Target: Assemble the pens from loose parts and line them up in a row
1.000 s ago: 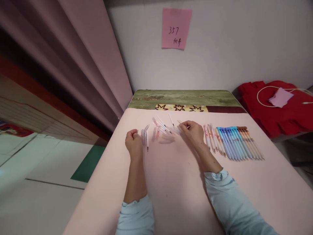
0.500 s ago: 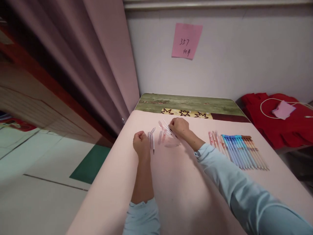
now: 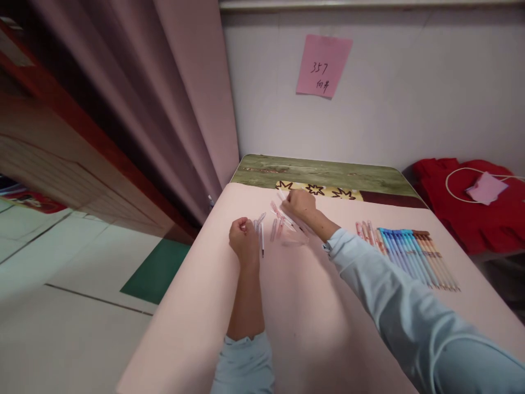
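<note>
My left hand (image 3: 243, 241) is closed near the left side of the table, with its fingers curled; whatever they hold is too small to make out. Just right of it lie clear pen barrels (image 3: 257, 224) and a white pen refill with a dark tip (image 3: 263, 241). My right hand (image 3: 301, 205) is pinched shut over the far part of the pile, and pale, blurred white pen refills (image 3: 282, 195) stick out past its fingertips. Below it are pink-tinted pen parts (image 3: 277, 229), more thin refills (image 3: 288, 220) and a clear, see-through piece (image 3: 295, 238).
A row of pens in pink, blue and brown (image 3: 410, 257) lies on the right of the pink-covered table (image 3: 311, 328). Beyond it is a red cloth (image 3: 435, 191) with a white cable and pink notes (image 3: 487, 188). A curtain (image 3: 184, 82) hangs at the left.
My right hand has lifted slightly away toward the table's far edge, with pale refills now showing at its fingertips. My left hand stays beside the clear barrels. The view has shifted slightly.
</note>
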Motion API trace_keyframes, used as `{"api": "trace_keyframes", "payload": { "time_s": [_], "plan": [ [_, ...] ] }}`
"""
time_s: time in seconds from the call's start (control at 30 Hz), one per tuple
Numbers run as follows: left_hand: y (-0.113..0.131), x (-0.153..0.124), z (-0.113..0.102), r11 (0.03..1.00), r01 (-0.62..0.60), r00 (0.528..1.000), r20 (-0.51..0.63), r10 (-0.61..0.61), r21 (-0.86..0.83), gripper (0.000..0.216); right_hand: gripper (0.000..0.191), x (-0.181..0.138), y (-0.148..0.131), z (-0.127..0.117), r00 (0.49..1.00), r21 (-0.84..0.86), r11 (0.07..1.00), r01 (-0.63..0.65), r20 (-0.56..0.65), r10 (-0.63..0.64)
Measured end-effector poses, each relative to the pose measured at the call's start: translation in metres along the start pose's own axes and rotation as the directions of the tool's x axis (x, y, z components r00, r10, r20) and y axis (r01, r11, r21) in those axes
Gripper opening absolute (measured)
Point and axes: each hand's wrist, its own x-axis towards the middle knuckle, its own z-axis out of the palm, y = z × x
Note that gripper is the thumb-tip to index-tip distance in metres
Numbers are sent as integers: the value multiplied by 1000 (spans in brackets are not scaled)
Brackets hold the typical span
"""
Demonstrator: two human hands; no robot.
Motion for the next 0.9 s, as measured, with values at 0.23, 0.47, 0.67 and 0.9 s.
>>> {"api": "trace_keyframes", "payload": {
  "time_s": [0.23,0.47,0.67,0.9],
  "plan": [
    [15,-7,4,976,-97,995,19,103,-193,18,22,-87,58,18,888,845,496,201,-371,272],
    [36,-33,13,922,125,821,560,112,-367,22,18,-127,65,51,886,927,259,272,-346,309],
    [44,-59,24,916,218,653,748,119,-337,22,16,-132,49,44,901,820,431,376,-432,37],
    [45,-49,23,790,334,800,598,51,-513,22,27,-112,83,37,850,837,464,291,-448,276]
  ]
}}
